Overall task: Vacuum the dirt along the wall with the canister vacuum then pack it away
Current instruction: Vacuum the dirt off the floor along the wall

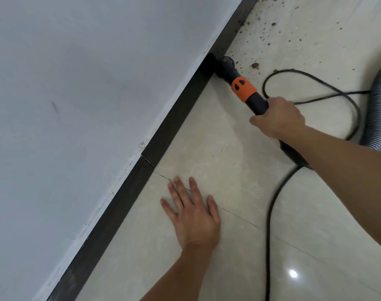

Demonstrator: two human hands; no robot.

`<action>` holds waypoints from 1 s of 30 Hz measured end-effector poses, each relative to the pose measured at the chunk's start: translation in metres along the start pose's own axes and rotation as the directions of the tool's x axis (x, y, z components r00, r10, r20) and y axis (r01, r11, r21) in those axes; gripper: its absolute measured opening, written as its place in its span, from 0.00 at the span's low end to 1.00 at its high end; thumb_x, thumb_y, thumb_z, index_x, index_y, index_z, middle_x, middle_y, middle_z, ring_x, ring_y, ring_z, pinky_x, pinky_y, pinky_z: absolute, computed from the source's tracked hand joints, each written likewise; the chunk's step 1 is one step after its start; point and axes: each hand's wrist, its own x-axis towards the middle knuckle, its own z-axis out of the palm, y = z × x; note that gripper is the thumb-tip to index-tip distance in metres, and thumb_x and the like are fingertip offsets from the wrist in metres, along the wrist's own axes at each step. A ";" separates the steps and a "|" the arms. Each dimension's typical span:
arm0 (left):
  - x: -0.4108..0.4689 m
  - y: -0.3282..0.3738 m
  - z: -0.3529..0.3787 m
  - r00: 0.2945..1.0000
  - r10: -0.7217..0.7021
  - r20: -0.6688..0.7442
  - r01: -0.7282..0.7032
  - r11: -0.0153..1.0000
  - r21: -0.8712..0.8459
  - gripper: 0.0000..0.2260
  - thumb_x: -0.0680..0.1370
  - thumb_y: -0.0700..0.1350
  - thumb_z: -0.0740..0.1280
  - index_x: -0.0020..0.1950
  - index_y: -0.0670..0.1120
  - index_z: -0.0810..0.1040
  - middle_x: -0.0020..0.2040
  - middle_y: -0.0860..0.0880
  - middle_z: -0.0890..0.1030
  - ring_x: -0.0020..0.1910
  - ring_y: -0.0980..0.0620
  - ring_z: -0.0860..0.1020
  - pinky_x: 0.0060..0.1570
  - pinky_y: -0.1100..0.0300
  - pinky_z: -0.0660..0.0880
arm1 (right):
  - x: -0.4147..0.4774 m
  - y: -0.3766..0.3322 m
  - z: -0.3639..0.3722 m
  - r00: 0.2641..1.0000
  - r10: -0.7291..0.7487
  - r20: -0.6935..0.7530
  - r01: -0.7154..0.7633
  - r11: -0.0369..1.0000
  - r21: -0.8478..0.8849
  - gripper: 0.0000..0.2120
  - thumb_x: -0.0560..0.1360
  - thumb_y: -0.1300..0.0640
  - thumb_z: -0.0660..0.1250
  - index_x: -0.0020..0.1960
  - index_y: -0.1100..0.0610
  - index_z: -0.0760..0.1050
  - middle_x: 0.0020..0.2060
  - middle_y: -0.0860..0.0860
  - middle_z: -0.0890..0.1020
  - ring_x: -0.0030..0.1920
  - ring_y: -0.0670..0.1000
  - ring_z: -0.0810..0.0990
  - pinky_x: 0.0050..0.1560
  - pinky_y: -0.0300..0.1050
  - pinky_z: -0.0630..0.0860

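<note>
Your right hand (276,120), right of centre in the frame, has its fingers curled tight round the black wand (258,103), just below the orange collar (242,88). The wand's long axis runs from your grip up and to the left. Its nozzle (223,65) sits against the dark baseboard (174,122) where that meets the floor (228,246).

The dirt (272,23) lies beyond the nozzle, toward the upper right. Specks are scattered along the baseboard's foot and out over the tile, with one larger clump (255,66) just right of the nozzle. So the coming stroke, as I judge it, goes up along the baseboard, away from you, and the right hand is the nearer one to drive it.

Your left hand (191,213) rests flat on the floor at lower centre, fingers straight and spread, holding nothing, near the baseboard but apart from it.

The ribbed hose (378,109) is cut off by the right edge, and the canister is out of view. A black cord (269,224) runs from under your right forearm to the bottom edge. The nozzle's mouth is lost in shadow and blur, and the top edge cuts the dirt patch.
</note>
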 end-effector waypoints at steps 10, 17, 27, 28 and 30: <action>-0.001 -0.001 -0.006 0.998 -0.014 0.067 0.015 1.000 -0.011 0.30 0.80 0.58 0.44 0.79 0.47 0.51 0.79 0.42 0.45 0.78 0.44 0.40 0.74 0.38 0.43 | -0.023 0.011 -0.006 0.993 -0.081 0.086 0.078 0.996 0.034 0.12 0.70 0.49 0.70 0.47 0.53 0.72 0.33 0.48 0.72 0.34 0.54 0.73 0.32 0.43 0.64; 0.000 0.002 -0.015 0.992 -0.039 0.121 0.038 0.999 0.012 0.30 0.79 0.59 0.42 0.80 0.48 0.48 0.79 0.43 0.41 0.78 0.45 0.38 0.74 0.40 0.39 | -0.134 0.067 -0.023 0.937 -0.181 0.299 0.234 0.960 -0.153 0.11 0.72 0.46 0.68 0.49 0.49 0.70 0.32 0.45 0.70 0.36 0.53 0.71 0.33 0.45 0.62; -0.001 0.003 -0.017 0.993 -0.039 0.112 0.039 0.999 0.001 0.31 0.79 0.60 0.40 0.80 0.48 0.46 0.79 0.43 0.41 0.78 0.45 0.38 0.74 0.40 0.37 | -0.198 0.110 -0.039 0.948 -0.088 0.305 0.145 0.975 -0.169 0.11 0.69 0.47 0.68 0.41 0.48 0.66 0.29 0.46 0.74 0.33 0.51 0.75 0.30 0.41 0.64; -0.001 0.003 -0.017 0.993 -0.038 0.113 0.038 0.999 -0.001 0.31 0.78 0.60 0.39 0.80 0.48 0.46 0.79 0.43 0.42 0.78 0.45 0.38 0.74 0.40 0.37 | -0.197 0.113 -0.044 0.962 -0.038 0.271 0.084 0.983 -0.163 0.12 0.69 0.48 0.69 0.40 0.49 0.66 0.29 0.47 0.75 0.33 0.51 0.76 0.30 0.43 0.65; -0.001 0.003 -0.018 0.993 -0.044 0.110 0.045 0.999 -0.007 0.32 0.78 0.60 0.39 0.80 0.48 0.47 0.79 0.42 0.43 0.78 0.44 0.39 0.74 0.40 0.37 | -0.196 0.119 -0.054 0.977 0.060 0.205 -0.038 0.993 -0.111 0.12 0.68 0.50 0.70 0.38 0.50 0.67 0.29 0.48 0.76 0.33 0.52 0.76 0.31 0.44 0.67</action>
